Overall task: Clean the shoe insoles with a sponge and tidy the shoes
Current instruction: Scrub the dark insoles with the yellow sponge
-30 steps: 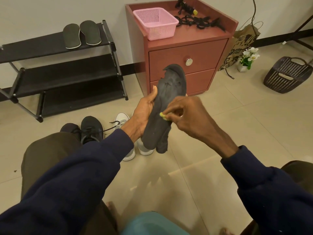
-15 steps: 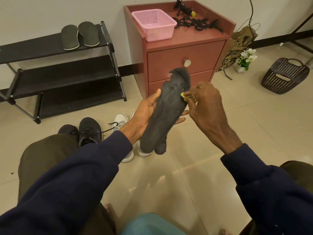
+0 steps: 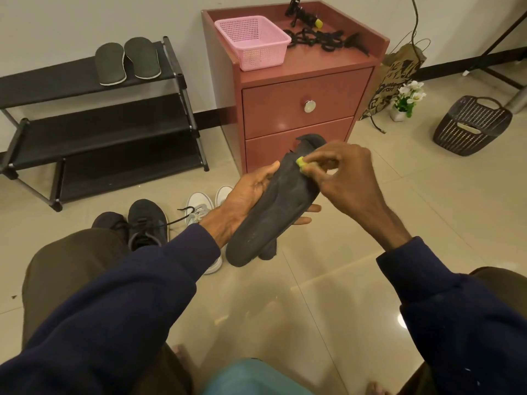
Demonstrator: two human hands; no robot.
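- Cradling insole (image 3: 273, 218): left hand (image 3: 245, 201) curled beneath it, mid-scene, tilting its face up for scrubbing.
- Pinching small yellow sponge (image 3: 301, 162): right hand (image 3: 350, 181) presses it on the insole's ragged far tip.
- Resting pair of insoles (image 3: 127, 59): far left, atop shoe rack (image 3: 57, 84), probably finished.
- Standing black shoes (image 3: 147, 223), white shoes (image 3: 199, 206): floor, left, not yet tidied.

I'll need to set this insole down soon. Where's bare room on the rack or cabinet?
Rack top shelf: bare left of the two insoles. Middle shelf shows bare. Cabinet top: only a strip in front of the pink basket and black straps. Crowded: floor by the black shoes and white shoes.
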